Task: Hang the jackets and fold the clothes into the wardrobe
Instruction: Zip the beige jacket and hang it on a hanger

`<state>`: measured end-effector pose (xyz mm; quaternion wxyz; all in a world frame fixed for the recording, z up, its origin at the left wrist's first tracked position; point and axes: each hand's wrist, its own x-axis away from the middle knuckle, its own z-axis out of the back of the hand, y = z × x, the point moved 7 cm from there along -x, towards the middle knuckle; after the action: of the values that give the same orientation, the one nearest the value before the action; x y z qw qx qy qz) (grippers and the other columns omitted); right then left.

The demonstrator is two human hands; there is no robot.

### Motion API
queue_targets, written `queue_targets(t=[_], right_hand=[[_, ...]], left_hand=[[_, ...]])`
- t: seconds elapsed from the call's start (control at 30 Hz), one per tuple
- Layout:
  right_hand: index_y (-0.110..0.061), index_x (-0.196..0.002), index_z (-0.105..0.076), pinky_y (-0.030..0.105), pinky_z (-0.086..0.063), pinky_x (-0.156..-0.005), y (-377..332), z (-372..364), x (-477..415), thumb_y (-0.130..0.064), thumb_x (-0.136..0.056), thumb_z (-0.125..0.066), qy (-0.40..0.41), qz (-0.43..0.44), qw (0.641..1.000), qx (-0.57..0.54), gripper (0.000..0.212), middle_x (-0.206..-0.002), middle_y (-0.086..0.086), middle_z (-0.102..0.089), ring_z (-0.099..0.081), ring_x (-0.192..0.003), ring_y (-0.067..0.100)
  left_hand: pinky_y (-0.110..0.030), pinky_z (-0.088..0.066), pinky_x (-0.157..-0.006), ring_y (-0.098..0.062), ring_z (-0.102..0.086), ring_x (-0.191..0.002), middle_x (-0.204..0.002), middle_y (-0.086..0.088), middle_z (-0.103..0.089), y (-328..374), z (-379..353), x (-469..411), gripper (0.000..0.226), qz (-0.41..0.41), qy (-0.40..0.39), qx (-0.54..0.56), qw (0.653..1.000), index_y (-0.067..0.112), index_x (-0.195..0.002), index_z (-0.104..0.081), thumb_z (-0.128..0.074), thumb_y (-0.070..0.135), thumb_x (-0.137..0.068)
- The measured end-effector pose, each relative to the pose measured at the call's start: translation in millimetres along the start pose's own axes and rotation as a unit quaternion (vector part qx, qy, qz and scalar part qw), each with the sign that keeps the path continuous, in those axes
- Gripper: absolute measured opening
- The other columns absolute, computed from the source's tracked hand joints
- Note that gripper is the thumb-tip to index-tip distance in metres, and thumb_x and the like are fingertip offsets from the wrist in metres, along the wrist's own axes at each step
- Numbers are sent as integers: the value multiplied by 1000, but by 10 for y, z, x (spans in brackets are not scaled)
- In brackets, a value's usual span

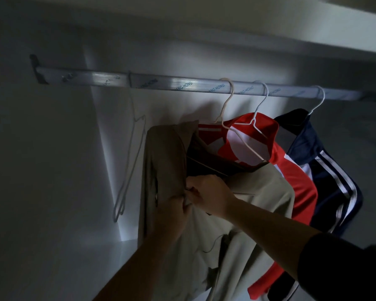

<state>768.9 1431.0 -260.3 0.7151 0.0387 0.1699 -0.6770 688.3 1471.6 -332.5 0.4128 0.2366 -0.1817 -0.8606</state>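
Wardrobe interior, dim light. Rail (pixel 161 82) is seen running across the upper frame, under the top panel (pixel 313 29). Beige jacket (pixel 258 192) is hung at frame centre on a cream hanger (pixel 227 98). Its right shoulder is overlapped with the red jacket (pixel 295 170), and the navy striped jacket (pixel 326 170) is hung just beyond, toward the right edge. The three garments are crowded together. Left hand (pixel 174 205) is curled around the beige jacket's left front panel. Right hand (pixel 206 192) is pinched on the front edge just beside it, the hands touching. An empty wire hanger (pixel 137 153) is hung left of centre against the back wall (pixel 52 148). A stretch of rail is left between it and the cream hanger.
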Motion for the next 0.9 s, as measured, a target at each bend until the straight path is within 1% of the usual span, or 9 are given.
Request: queue_targets(t=[0.1, 0.17, 0.27, 0.4, 0.47, 0.57, 0.7, 0.8, 0.9], right_hand=[[-12, -77, -57, 32, -40, -55, -6, 122, 1, -21, -88, -56, 31, -13, 999, -4, 14, -68, 3, -60, -56, -62, 18], [-11, -76, -55, 29, -36, -51, 46, 270, -18, -20, -90, -54, 63, -35, 997, 6, 16, -65, 0, -56, -50, -57, 13], [-12, -79, -55, 27, -40, -50, 104, 464, -63, -21, -93, -51, 78, -45, 995, 45, 17, -64, -1, -52, -52, -57, 14], [-15, -82, -60, 11, -28, -51, 145, 752, -107, -22, -95, -52, 106, -44, 991, 68, 16, -68, -9, -48, -48, -58, 7], [-16, -82, -61, 16, -31, -52, 205, 983, -137, -21, -94, -53, 141, -59, 983, 99, 16, -69, -7, -49, -52, -61, 11], [-11, -79, -65, 26, -37, -56, 222, 1297, -164, -17, -85, -61, 202, -39, 968, 143, 9, -76, 7, -64, -62, -70, 28], [-8, -72, -64, 30, -45, -60, 127, 1294, -150, -11, -73, -70, 193, 14, 969, 151, 7, -76, 10, -65, -63, -70, 30], [-6, -77, -64, 39, -49, -67, 235, 1300, -161, -15, -80, -66, 181, -5, 976, 119, 10, -85, 13, -60, -59, -81, 32], [-7, -79, -67, 41, -50, -70, 327, 1306, -119, -17, -81, -69, 189, -15, 978, 92, 11, -91, 11, -59, -58, -87, 29]], left_hand=[[-26, -43, -76, -17, -61, -91, -95, -3, -66, 53, -3, -53, 35, -10, 21, -79, 997, 17, -101, -62, -35, 40, -100], [-24, -41, -76, -15, -60, -91, -96, -1, -65, 19, -45, -32, 37, -8, 2, -106, 994, 18, -104, -60, -33, 42, -100], [-23, -40, -77, -14, -60, -93, -95, 1, -62, -10, -126, 41, 37, 1, -35, -143, 989, 19, -102, -58, -31, 44, -100], [-22, -41, -76, -13, -62, -91, -97, 0, -65, -59, -217, 78, 34, 21, -66, -120, 990, 19, -97, -59, -35, 42, -100], [-24, -44, -81, -15, -62, -97, -103, 0, -65, -98, -261, 122, 33, 33, -77, -128, 988, 19, -102, -59, -34, 40, -100], [-27, -48, -87, -16, -61, -100, -106, 0, -64, -181, -318, 173, 32, 60, -87, -131, 986, 19, -103, -59, -34, 40, -100], [-29, -48, -91, -16, -60, -103, -110, -1, -63, -137, -372, 138, 32, 51, -106, -138, 983, 18, -108, -59, -36, 39, -100], [-29, -48, -87, -18, -62, -99, -104, -4, -65, -92, -390, 47, 37, 40, -132, -127, 982, 16, -105, -60, -38, 46, -98], [-29, -46, -78, -26, -63, -96, -98, -10, -66, 8, -204, -212, 43, 43, -116, -55, 991, 11, -97, -63, -37, 46, -97]])
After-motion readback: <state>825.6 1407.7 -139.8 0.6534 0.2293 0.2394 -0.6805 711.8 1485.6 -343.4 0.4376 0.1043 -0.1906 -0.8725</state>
